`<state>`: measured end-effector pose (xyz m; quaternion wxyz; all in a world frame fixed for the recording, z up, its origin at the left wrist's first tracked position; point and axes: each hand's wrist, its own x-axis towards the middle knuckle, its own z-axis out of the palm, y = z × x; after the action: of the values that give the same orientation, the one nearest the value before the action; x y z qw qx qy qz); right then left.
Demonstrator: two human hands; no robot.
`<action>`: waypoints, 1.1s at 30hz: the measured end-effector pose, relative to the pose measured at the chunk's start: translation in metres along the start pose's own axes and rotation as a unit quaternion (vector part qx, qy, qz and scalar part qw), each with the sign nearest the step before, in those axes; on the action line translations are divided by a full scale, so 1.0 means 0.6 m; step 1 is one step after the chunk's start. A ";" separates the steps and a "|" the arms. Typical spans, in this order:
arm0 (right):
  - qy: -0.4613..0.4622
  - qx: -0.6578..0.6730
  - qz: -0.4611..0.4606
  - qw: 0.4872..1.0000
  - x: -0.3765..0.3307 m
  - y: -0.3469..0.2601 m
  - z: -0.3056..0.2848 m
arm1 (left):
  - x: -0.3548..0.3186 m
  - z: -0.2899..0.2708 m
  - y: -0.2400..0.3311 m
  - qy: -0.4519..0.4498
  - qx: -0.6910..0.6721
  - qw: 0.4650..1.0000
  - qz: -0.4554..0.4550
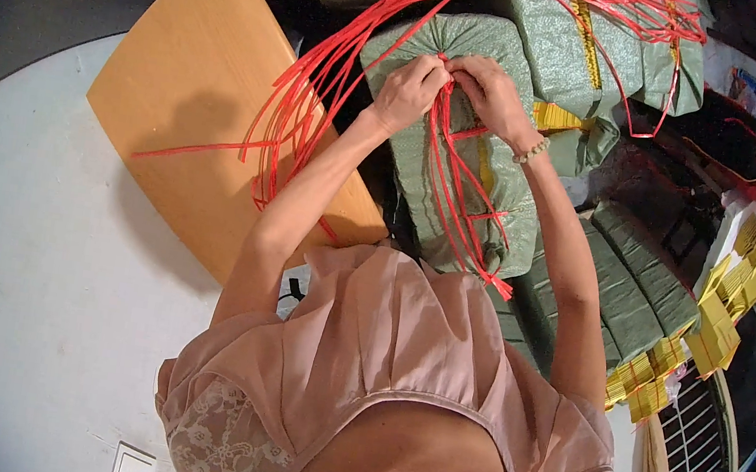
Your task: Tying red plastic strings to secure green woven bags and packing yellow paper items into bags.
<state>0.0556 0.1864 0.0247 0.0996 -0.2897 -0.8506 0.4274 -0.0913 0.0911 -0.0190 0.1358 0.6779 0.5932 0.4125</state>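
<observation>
My left hand [406,93] and my right hand [494,97] meet over the far end of a green woven sack [510,191]. Both are closed, fingertips pinching red plastic string [443,116] where the sack's cloth is gathered. Fingers hide the exact spot where the string crosses or knots. Loose strands hang from there along the sack toward me, ending in a frayed bunch [498,284] near its close edge. A beaded bracelet [532,149] circles my right wrist.
A long bundle of red strings [348,31] drapes over the wooden panel [218,72] at left and across more green sacks [571,37] behind. Darker green wrapped packs [625,278] lie at right, beside stacks of yellow paper [718,333]. A dark barred rack [701,431] stands lower right.
</observation>
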 end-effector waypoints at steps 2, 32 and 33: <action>-0.010 0.005 -0.034 0.999 0.004 0.007 -0.001 | 0.002 0.000 -0.002 0.011 0.001 1.000 0.000; -0.061 0.244 0.088 0.964 0.000 0.018 -0.004 | 0.018 -0.022 -0.014 -0.042 -0.154 0.982 -0.097; -0.056 0.240 0.068 0.967 0.001 0.020 -0.005 | 0.019 -0.022 -0.014 -0.051 -0.156 0.982 -0.090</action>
<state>0.0613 0.1947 0.0171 0.0887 -0.2899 -0.7058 0.6403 -0.1073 0.0995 -0.0121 0.3068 0.6122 0.5725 0.4509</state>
